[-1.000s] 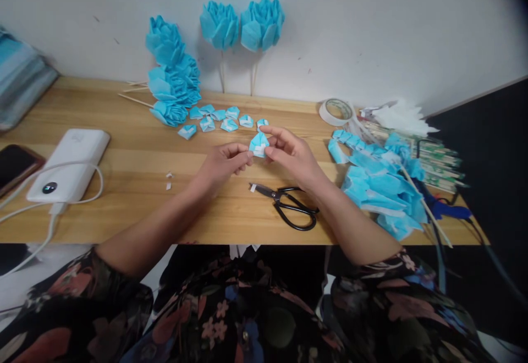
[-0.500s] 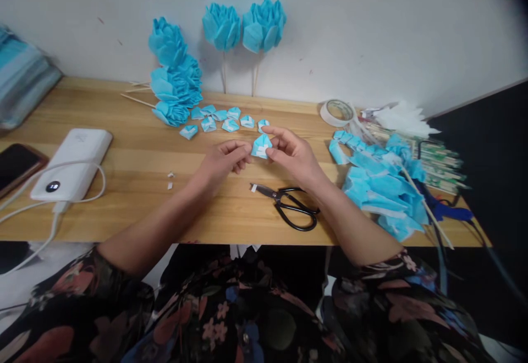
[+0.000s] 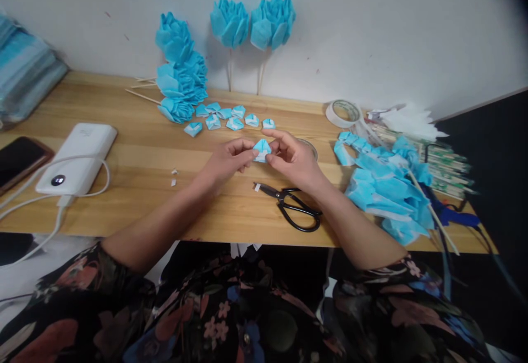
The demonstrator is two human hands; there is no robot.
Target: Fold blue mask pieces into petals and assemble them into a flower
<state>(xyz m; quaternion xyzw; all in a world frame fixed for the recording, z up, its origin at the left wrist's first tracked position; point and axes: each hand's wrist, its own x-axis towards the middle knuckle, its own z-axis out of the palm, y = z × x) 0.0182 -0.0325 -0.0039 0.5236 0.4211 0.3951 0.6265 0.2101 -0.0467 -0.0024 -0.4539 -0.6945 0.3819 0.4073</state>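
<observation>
Between my hands is a small folded blue paper petal (image 3: 262,148) with white tape across its lower part. My left hand (image 3: 231,158) pinches its left edge between thumb and fingers. On the other edge, my right hand (image 3: 292,157) grips it with thumb and forefinger. Several similar folded petals (image 3: 235,124) lie in rows just beyond my hands. Black-handled scissors (image 3: 291,203) rest on the table below my right hand, a white scrap at their tip. A roll of tape (image 3: 309,148) shows partly behind my right hand.
Blue paper flowers on sticks (image 3: 181,77) lie at the back left; two more (image 3: 272,22) lean on the wall. At left are a power bank (image 3: 78,157) with cable and a phone (image 3: 22,159). Crumpled blue paper (image 3: 388,198), a larger tape roll (image 3: 343,113) and a blue-handled tool (image 3: 457,216) sit right.
My left fingers have moved onto the petal's left edge, and both hands now hold it. The view has shifted slightly, and the tape roll behind my right hand has come into sight.
</observation>
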